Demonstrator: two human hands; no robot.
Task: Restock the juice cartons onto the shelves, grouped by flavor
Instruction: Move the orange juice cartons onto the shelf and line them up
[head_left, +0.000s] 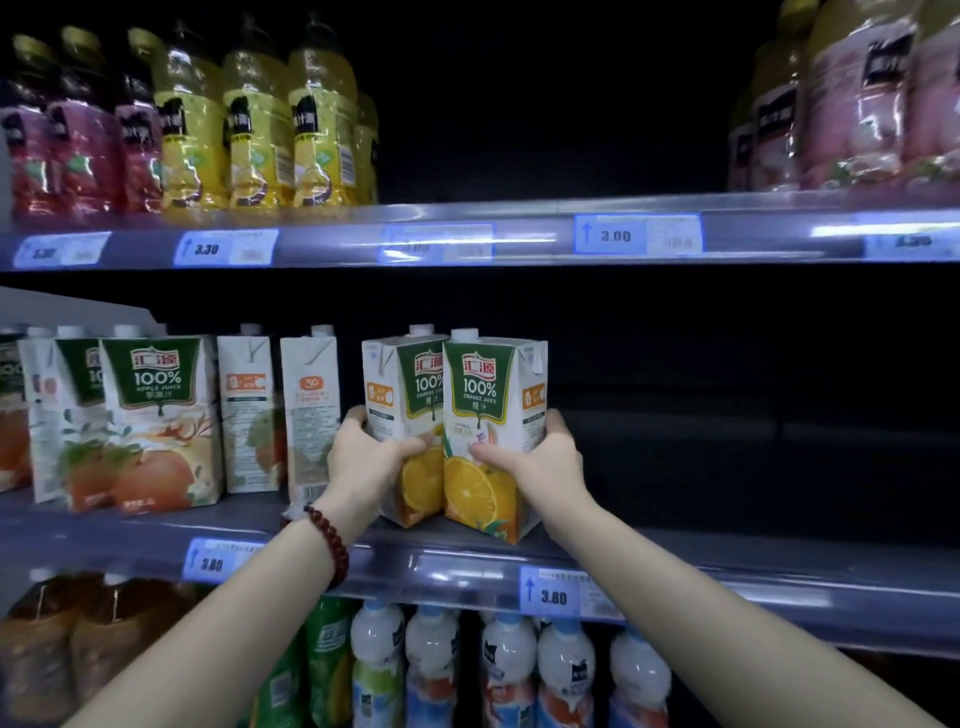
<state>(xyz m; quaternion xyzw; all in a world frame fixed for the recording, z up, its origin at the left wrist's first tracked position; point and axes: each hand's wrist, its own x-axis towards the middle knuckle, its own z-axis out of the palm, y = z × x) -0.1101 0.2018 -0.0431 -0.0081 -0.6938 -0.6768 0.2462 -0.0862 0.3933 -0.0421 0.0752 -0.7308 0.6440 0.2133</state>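
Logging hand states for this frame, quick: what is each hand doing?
Left hand: grips the left white orange-juice carton.
Right hand: grips the right white orange-juice carton.

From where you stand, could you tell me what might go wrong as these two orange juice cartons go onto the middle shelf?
1. The right white orange juice carton sits close to the grey middle shelf's front edge; let go there, it might tip off.
2. The left hand and right hand each grip one carton; the left white orange juice carton could slip between them.
3. Pushing left may knock the sideways white carton next to it.
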